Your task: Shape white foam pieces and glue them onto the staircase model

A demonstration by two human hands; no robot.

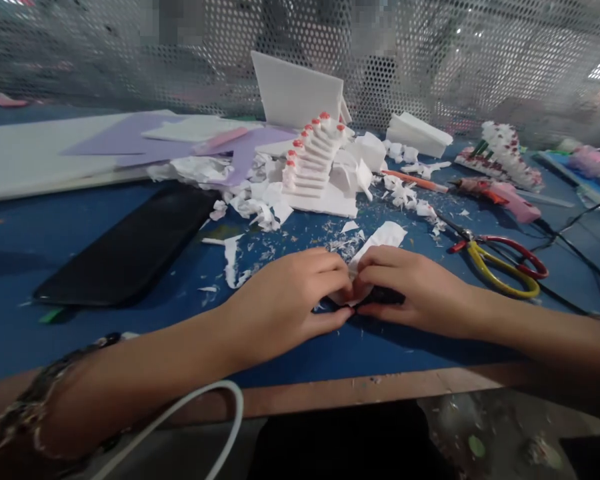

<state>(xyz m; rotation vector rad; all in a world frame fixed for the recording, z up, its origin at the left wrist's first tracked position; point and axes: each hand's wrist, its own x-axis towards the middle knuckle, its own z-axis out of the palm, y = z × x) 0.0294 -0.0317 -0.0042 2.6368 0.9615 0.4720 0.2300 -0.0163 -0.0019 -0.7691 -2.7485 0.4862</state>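
Note:
Near the front of the blue table, my left hand (300,293) and my right hand (405,287) meet fingertip to fingertip. Both are closed in a pinch on a strip of white paper (383,238), whose far end sticks out beyond my right fingers. The pinched part is mostly hidden by my fingers. Behind my hands stands a small white model staircase (307,175) with red-topped posts along its side. Torn white scraps (265,203) lie around its base.
A black phone-like slab (130,247) lies at left, below purple sheets (125,137) and white board (30,157). At right are scissors (500,263) with red and yellow handles, a pink glue gun (517,200) with a cord, and an orange pencil (415,180). A perforated metal screen (205,67) stands behind.

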